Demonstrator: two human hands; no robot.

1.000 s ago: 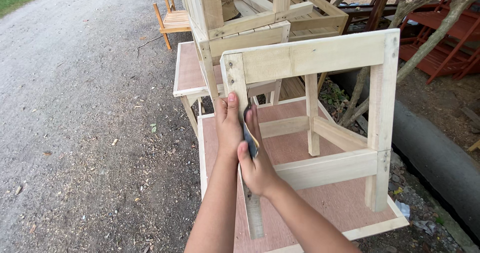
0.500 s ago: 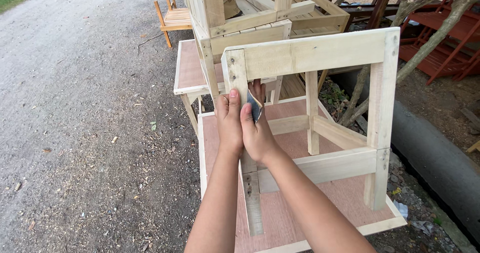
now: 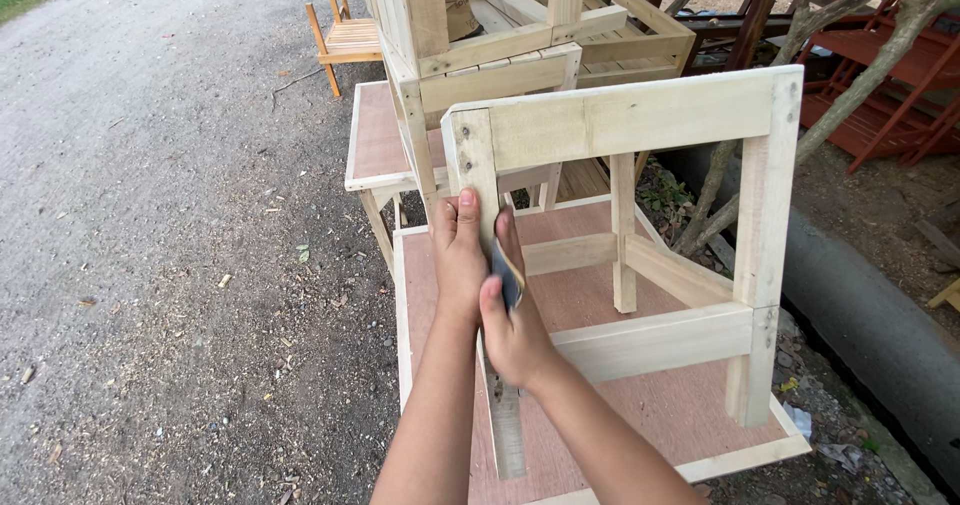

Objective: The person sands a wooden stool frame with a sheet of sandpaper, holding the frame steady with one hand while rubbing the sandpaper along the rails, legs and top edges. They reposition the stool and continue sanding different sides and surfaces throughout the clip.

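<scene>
An unfinished pale wooden stool frame (image 3: 640, 125) lies on its side on a plywood-topped table (image 3: 660, 405). My left hand (image 3: 460, 255) grips the frame's near left leg (image 3: 475, 160), fingers pointing up along it. My right hand (image 3: 515, 320) presses a folded piece of dark sandpaper (image 3: 507, 270) against the inner side of that same leg, just below and right of the left hand.
A second plywood table (image 3: 375, 135) stands behind, with stacked wooden frames (image 3: 480, 35) on it. A small slatted chair (image 3: 345, 35) sits further back. Gravel ground lies to the left. A grey pipe (image 3: 880, 325), branches and red frames (image 3: 890, 95) lie right.
Both hands slid up the leg and then back down a little; the right hand with the sandpaper moved along the leg's inner face. The frame stayed in place.
</scene>
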